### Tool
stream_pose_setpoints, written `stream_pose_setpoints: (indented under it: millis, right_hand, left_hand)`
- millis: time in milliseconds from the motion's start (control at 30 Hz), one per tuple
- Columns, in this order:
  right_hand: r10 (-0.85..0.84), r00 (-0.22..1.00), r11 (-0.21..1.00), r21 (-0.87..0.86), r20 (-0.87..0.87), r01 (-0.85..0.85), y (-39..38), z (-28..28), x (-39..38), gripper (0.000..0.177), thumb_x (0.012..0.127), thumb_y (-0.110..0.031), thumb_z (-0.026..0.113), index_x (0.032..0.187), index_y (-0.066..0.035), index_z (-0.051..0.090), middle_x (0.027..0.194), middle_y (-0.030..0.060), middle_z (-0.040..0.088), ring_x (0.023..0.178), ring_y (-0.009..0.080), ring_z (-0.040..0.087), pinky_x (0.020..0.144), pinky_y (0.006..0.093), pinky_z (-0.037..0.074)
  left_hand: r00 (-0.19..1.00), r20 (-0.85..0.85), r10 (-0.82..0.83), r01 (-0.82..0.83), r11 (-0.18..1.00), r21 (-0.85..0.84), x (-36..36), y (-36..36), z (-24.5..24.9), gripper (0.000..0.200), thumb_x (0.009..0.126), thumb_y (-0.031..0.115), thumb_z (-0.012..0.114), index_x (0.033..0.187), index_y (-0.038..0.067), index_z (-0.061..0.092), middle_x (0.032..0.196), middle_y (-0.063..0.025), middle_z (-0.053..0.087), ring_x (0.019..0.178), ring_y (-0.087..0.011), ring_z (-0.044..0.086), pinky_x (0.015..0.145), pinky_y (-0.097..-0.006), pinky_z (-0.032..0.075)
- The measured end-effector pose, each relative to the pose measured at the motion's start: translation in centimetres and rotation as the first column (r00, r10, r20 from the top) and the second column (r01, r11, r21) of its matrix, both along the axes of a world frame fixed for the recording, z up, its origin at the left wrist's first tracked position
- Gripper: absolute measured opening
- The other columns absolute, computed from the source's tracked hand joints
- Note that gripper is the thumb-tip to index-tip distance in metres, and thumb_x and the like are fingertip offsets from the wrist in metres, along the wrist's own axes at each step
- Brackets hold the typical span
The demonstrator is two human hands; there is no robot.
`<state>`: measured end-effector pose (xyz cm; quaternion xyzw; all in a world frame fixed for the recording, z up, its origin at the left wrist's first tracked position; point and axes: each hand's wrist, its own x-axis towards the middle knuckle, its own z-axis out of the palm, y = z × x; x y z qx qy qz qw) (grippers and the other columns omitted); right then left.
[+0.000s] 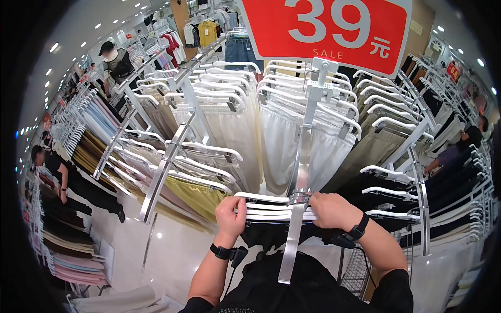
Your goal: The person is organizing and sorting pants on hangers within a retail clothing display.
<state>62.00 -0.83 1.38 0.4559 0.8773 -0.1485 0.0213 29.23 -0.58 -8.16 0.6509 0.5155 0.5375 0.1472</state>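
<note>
Several white hangers (266, 206) are stacked close together on a metal rail (292, 245) just in front of me. My left hand (231, 216) is closed around their left ends. My right hand (334, 210) is closed at their right side, its fingertips beside the bunched metal hooks (299, 197) on the rail. Dark trousers (266, 235) hang below these hangers, mostly hidden by my body and hands. Behind them on the same display hang white trousers (279, 135) on white hangers. Olive-yellow trousers (193, 195) hang close to my left hand.
A red sale sign (334, 31) stands above the rail. More rails (167, 169) of trousers flank both sides. A wire basket (357, 268) is low at right. Dark-clothed people stand at left (73, 177) and right (467, 138); another person (119, 62) is farther back.
</note>
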Motion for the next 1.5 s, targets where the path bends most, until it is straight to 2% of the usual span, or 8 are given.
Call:
stream_pose_setpoints:
  millis: [467, 533, 600, 633, 667, 967, 1267, 1500]
  right_hand:
    - [-0.079, 0.98, 0.987, 0.127, -0.183, 0.103, -1.6, -1.6, 0.3, 0.056, 0.079, -0.017, 0.087, 0.126, 0.001, 0.062, 0.119, 0.0213, 0.068, 0.11, 0.045, 0.067, 0.093, 0.0519, 0.057]
    - [-0.053, 0.936, 0.948, 0.276, -0.349, 0.156, -3.2, -2.8, 1.3, 0.057, 0.076, -0.01, 0.086, 0.126, 0.002, 0.06, 0.12, 0.0204, 0.065, 0.109, 0.0428, 0.065, 0.09, 0.048, 0.056]
    - [-0.255, 0.706, 0.958, -0.07, -0.66, 0.28, -4.4, -3.9, 2.1, 0.07, 0.079, 0.002, 0.075, 0.147, 0.001, 0.057, 0.14, 0.0268, 0.06, 0.124, 0.0365, 0.066, 0.109, 0.0428, 0.051]
    - [-0.233, 0.653, 0.912, 0.071, -0.72, 0.404, -5.1, -4.8, 1.1, 0.048, 0.08, 0.006, 0.07, 0.128, 0.004, 0.066, 0.117, 0.0248, 0.067, 0.109, 0.0296, 0.07, 0.095, 0.0414, 0.055]
    - [-0.305, 0.771, 0.932, -0.007, -0.559, 0.364, -7.2, -1.1, 1.9, 0.043, 0.105, -0.004, 0.069, 0.147, 0.002, 0.063, 0.143, 0.0218, 0.068, 0.128, 0.0393, 0.068, 0.11, 0.0448, 0.055]
    - [-0.186, 0.802, 0.911, 0.206, -0.568, 0.358, -4.2, -2.9, 1.6, 0.024, 0.108, -0.009, 0.067, 0.123, 0.009, 0.071, 0.119, 0.0248, 0.075, 0.111, 0.042, 0.071, 0.101, 0.0447, 0.056]
    - [-0.263, 0.802, 0.948, 0.01, -0.536, 0.317, -2.7, -2.5, 0.8, 0.015, 0.104, -0.004, 0.064, 0.111, 0.009, 0.067, 0.088, 0.0256, 0.066, 0.073, 0.0339, 0.054, 0.073, 0.0437, 0.052]
    - [-0.275, 0.803, 0.943, 0.017, -0.529, 0.333, -2.0, -3.0, 1.2, 0.016, 0.103, -0.007, 0.067, 0.109, 0.008, 0.069, 0.085, 0.0257, 0.066, 0.074, 0.0336, 0.058, 0.074, 0.0442, 0.053]
  left_hand:
    - [0.997, -0.058, -0.051, 0.047, 0.997, -0.058, -1.1, -2.1, -1.1, 0.022, 0.101, 0.02, 0.074, 0.114, 0.003, 0.079, 0.109, -0.0163, 0.078, 0.102, -0.0354, 0.073, 0.09, -0.0444, 0.059]
    - [0.996, -0.077, -0.035, 0.032, 0.999, -0.041, -2.1, -3.3, -0.9, 0.03, 0.103, 0.025, 0.073, 0.124, 0.004, 0.076, 0.117, -0.0173, 0.076, 0.109, -0.0362, 0.072, 0.094, -0.0448, 0.058]
    - [0.996, -0.084, 0.027, -0.036, 0.993, -0.113, -3.7, -5.5, -1.4, 0.034, 0.104, 0.028, 0.073, 0.128, 0.004, 0.074, 0.12, -0.0175, 0.076, 0.112, -0.0368, 0.071, 0.096, -0.0448, 0.058]
    - [0.996, -0.087, 0.016, -0.032, 0.982, -0.188, -4.4, -6.6, -1.7, 0.038, 0.105, 0.031, 0.072, 0.132, 0.004, 0.073, 0.124, -0.0178, 0.075, 0.115, -0.0373, 0.07, 0.099, -0.0449, 0.057]
    - [0.996, -0.088, 0.017, -0.033, 0.981, -0.19, -4.3, -7.7, -2.2, 0.038, 0.105, 0.031, 0.072, 0.132, 0.004, 0.073, 0.124, -0.0178, 0.075, 0.115, -0.0373, 0.07, 0.099, -0.0449, 0.057]
    - [0.993, 0.015, 0.118, -0.102, 0.906, -0.41, -6.9, -12.1, -4.7, 0.042, 0.106, 0.032, 0.072, 0.139, 0.007, 0.071, 0.118, -0.0159, 0.078, 0.105, -0.0357, 0.074, 0.089, -0.0429, 0.06]
    - [0.996, 0.023, 0.092, -0.076, 0.922, -0.38, -5.5, -13.0, -4.2, 0.036, 0.106, 0.028, 0.073, 0.136, 0.007, 0.073, 0.113, -0.0147, 0.079, 0.102, -0.0327, 0.074, 0.087, -0.042, 0.059]
    - [0.998, 0.007, 0.069, -0.059, 0.899, -0.433, -6.1, -14.2, -6.0, 0.031, 0.106, 0.028, 0.073, 0.127, 0.006, 0.077, 0.106, -0.0147, 0.079, 0.093, -0.0324, 0.075, 0.081, -0.0428, 0.059]
